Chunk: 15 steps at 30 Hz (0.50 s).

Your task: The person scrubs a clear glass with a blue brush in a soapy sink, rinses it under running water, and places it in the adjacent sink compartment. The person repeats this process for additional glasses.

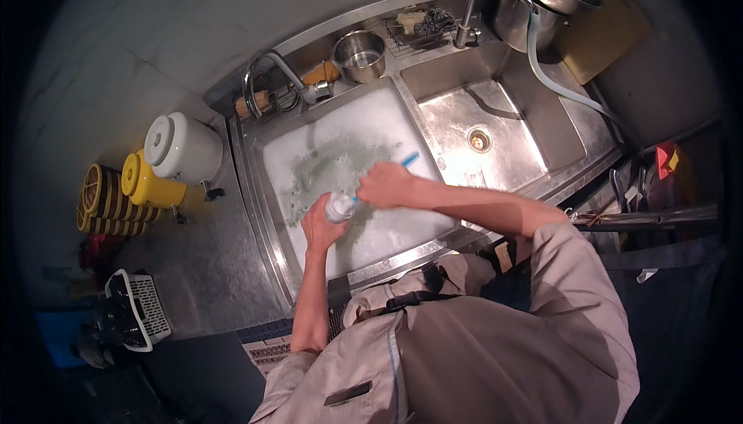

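Observation:
My left hand (323, 224) grips a small clear cup or glass (339, 208) with white foam at its mouth. My right hand (384, 184) is closed around a blue handle (411, 160), whose far end sticks out past the fist. The handle's other end points at the cup's mouth; whatever is on it is hidden by the foam. Both hands are above the left sink basin (276, 203), which is full of sudsy water (371, 119). Greenish water shows between patches of foam.
Right of the suds lies a second steel basin (453, 111) with a drain (479, 140). Two faucets (273, 61) stand behind, one with a pale hose (540, 69). A steel pot (360, 57) sits between them. White (188, 145) and yellow (157, 183) dispensers line the left counter, near a white basket (148, 308).

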Each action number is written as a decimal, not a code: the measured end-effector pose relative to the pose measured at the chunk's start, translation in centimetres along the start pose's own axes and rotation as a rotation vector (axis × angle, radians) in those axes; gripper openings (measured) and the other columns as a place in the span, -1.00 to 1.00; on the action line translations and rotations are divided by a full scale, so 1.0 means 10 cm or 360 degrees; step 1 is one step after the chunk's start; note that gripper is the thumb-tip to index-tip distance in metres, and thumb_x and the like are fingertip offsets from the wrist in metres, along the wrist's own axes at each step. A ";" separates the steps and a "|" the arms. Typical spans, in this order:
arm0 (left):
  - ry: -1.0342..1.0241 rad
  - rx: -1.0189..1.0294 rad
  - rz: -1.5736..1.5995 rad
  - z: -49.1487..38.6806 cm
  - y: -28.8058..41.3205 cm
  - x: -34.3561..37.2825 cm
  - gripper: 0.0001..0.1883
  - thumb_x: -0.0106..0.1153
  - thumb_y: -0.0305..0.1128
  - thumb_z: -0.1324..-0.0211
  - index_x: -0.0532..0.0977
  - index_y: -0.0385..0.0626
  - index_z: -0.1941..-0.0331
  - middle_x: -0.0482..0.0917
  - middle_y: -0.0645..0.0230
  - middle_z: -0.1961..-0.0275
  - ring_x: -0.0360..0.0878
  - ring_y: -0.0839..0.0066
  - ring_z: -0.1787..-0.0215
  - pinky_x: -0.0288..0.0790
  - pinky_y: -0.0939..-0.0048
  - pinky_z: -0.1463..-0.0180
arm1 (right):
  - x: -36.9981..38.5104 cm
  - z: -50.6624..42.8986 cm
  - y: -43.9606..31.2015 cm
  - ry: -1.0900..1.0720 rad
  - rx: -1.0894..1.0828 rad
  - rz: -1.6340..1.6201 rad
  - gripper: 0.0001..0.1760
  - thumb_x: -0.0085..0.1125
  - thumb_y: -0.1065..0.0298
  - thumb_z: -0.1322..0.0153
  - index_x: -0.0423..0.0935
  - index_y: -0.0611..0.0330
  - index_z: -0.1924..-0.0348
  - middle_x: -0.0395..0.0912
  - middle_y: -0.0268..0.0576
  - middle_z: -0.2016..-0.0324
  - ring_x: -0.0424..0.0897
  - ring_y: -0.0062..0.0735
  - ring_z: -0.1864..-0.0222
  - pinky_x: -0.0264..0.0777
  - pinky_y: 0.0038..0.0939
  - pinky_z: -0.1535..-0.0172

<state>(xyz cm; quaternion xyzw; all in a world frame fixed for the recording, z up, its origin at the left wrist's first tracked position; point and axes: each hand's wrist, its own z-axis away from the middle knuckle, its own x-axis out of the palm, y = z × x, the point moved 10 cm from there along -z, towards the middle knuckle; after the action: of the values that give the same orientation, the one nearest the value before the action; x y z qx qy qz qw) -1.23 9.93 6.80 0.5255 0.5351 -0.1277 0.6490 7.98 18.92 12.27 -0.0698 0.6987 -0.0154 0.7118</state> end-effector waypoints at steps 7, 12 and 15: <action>-0.0028 0.0140 -0.0030 -0.09 0.18 0.03 -0.42 0.43 -0.31 0.32 0.54 0.02 0.04 0.67 0.22 0.12 0.63 0.12 0.07 0.51 0.15 0.06 | 0.14 0.02 0.21 -0.0183 0.0435 -0.0397 -0.83 0.18 0.24 -0.25 0.68 0.09 0.49 0.67 -0.11 0.46 0.71 -0.07 0.33 0.56 -0.06 0.24; 0.0007 0.0053 -0.0104 -0.15 0.11 -0.06 -0.43 0.44 -0.31 0.31 0.54 0.03 0.04 0.66 0.22 0.15 0.62 0.12 0.09 0.51 0.16 0.08 | -0.12 0.01 0.08 0.0088 0.0116 -0.0053 -0.82 0.17 0.27 -0.25 0.66 0.13 0.54 0.64 -0.07 0.56 0.70 -0.06 0.42 0.56 -0.08 0.37; 0.0057 0.0132 0.0003 -0.16 0.25 -0.03 -0.43 0.42 -0.32 0.31 0.54 0.03 0.04 0.66 0.21 0.16 0.63 0.13 0.10 0.50 0.15 0.09 | -0.29 -0.10 0.22 0.0291 0.0097 0.0085 -0.81 0.16 0.28 -0.26 0.65 0.14 0.56 0.63 -0.08 0.57 0.70 -0.08 0.40 0.56 -0.09 0.34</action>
<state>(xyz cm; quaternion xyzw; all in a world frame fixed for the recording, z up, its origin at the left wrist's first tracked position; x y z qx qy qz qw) -0.46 12.14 8.64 0.5547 0.5403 -0.1398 0.6171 6.74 21.39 14.86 -0.0278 0.7616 -0.0240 0.6470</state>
